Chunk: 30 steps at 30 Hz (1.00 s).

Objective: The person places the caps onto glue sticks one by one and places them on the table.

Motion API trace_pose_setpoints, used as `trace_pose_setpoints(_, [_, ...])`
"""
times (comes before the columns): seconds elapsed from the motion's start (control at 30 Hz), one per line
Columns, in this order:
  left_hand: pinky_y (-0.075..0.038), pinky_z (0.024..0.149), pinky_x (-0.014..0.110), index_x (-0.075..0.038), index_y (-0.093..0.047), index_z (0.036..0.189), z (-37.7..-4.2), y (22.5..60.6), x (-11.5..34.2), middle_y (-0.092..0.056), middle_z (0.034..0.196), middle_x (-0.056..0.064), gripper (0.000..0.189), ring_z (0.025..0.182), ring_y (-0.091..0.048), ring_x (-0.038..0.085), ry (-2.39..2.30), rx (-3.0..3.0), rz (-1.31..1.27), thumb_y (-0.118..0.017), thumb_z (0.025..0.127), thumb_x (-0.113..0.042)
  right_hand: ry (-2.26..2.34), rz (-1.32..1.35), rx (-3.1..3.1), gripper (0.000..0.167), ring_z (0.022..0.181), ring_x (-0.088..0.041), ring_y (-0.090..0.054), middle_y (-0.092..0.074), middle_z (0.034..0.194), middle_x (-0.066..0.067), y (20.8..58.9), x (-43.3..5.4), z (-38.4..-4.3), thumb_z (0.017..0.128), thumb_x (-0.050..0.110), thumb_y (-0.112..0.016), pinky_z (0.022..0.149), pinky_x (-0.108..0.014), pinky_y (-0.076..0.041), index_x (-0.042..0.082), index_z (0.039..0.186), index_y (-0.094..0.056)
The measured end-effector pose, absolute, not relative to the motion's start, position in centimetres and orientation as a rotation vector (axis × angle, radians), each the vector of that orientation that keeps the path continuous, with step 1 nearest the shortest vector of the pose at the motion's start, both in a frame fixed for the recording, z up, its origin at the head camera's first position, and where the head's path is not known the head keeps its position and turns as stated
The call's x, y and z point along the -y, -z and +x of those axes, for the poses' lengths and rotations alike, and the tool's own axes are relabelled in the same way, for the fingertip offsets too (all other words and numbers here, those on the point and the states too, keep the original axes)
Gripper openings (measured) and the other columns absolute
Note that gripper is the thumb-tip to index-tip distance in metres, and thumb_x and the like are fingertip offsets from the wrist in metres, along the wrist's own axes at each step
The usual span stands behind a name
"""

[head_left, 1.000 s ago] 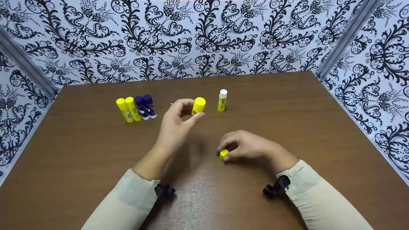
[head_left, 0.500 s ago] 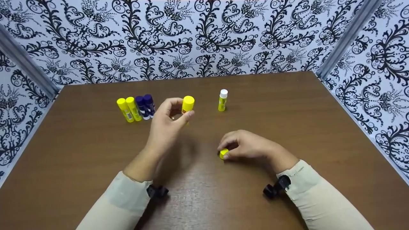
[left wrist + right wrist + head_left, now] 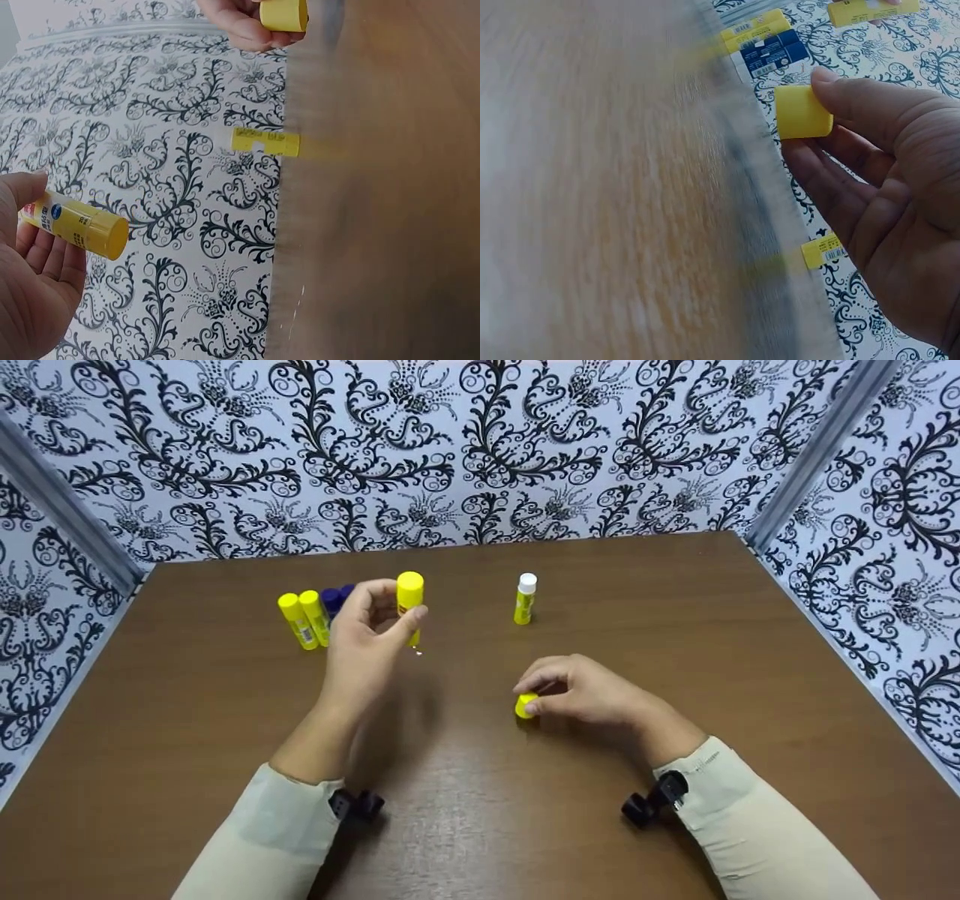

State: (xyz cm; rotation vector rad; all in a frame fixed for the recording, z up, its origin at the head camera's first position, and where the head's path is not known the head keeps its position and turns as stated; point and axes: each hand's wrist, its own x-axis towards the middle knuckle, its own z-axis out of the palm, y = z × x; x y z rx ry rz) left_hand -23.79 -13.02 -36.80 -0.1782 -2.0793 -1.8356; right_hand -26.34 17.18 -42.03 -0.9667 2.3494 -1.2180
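Note:
My left hand pinches a capped yellow glue stick between thumb and fingers, holding it upright above the table; its printed label shows in the left wrist view. In my right hand, a loose yellow cap is pinched between thumb and fingertips, low over the table. An uncapped glue stick with a white top and yellow body stands alone at the back, beyond the right hand.
Two yellow glue sticks stand side by side at the left back, beside two purple ones partly hidden behind my left hand. A patterned wall borders the brown table.
My left hand has carried the yellow glue stick leftward, now covering part of the purple ones. The right hand has risen slightly with the cap. The white-topped stick stays put.

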Motion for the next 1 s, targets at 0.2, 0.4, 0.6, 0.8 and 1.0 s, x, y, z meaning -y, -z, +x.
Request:
trace_pose_setpoints(0.2, [-0.057,0.087,0.021,-0.003,-0.062,0.122,-24.0,36.5,13.8,-0.068,0.111,0.01,0.036,0.095,-0.065,0.019,1.799,2.049,-0.141,-0.08,0.091,-0.009,1.334,-0.892,-2.359,0.027,0.109,-0.018,-0.066,-0.072,0.118,-0.013,42.1,-17.3,-26.4,0.094,0.013,-0.077,0.097,-0.026,-0.054,0.002,0.118,-0.076])
trace_pose_setpoints(0.4, [-0.055,0.079,0.019,-0.002,-0.064,0.121,-24.3,36.3,14.7,-0.069,0.108,0.009,0.036,0.089,-0.065,0.017,1.763,1.998,-0.121,-0.081,0.09,-0.009,1.452,-0.821,-2.336,0.027,0.099,-0.012,-0.067,-0.071,0.117,-0.018,42.2,-17.4,-26.5,0.096,0.008,-0.073,0.087,-0.019,-0.056,-0.005,0.119,-0.073])
trace_pose_setpoints(0.6, [-0.057,0.07,0.018,-0.003,-0.064,0.119,-24.6,36.2,15.7,-0.068,0.103,0.005,0.033,0.085,-0.065,0.016,1.745,1.953,-0.064,-0.08,0.091,-0.01,1.528,-0.721,-2.33,0.027,0.091,-0.008,-0.067,-0.074,0.111,-0.012,42.3,-17.6,-26.8,0.097,0.006,-0.07,0.082,-0.018,-0.055,-0.008,0.121,-0.071])
trace_pose_setpoints(0.8, [-0.056,0.079,0.021,-0.002,-0.064,0.117,-25.1,35.9,17.0,-0.067,0.101,0.003,0.03,0.086,-0.062,0.017,1.755,1.902,-0.012,-0.079,0.092,-0.009,1.632,-0.631,-2.261,0.032,0.087,-0.007,-0.068,-0.076,0.102,-0.001,42.2,-17.8,-27.1,0.097,0.007,-0.069,0.08,-0.022,-0.058,-0.012,0.123,-0.067])
trace_pose_setpoints(1.0, [-0.053,0.077,0.022,-0.005,-0.065,0.114,-25.7,35.9,18.7,-0.066,0.097,0.002,0.026,0.085,-0.058,0.017,1.737,1.864,0.046,-0.079,0.092,-0.012,1.662,-0.561,-2.241,0.035,0.086,-0.007,-0.068,-0.076,0.098,0.004,42.1,-17.9,-27.1,0.097,0.008,-0.069,0.082,-0.024,-0.059,-0.013,0.125,-0.065])
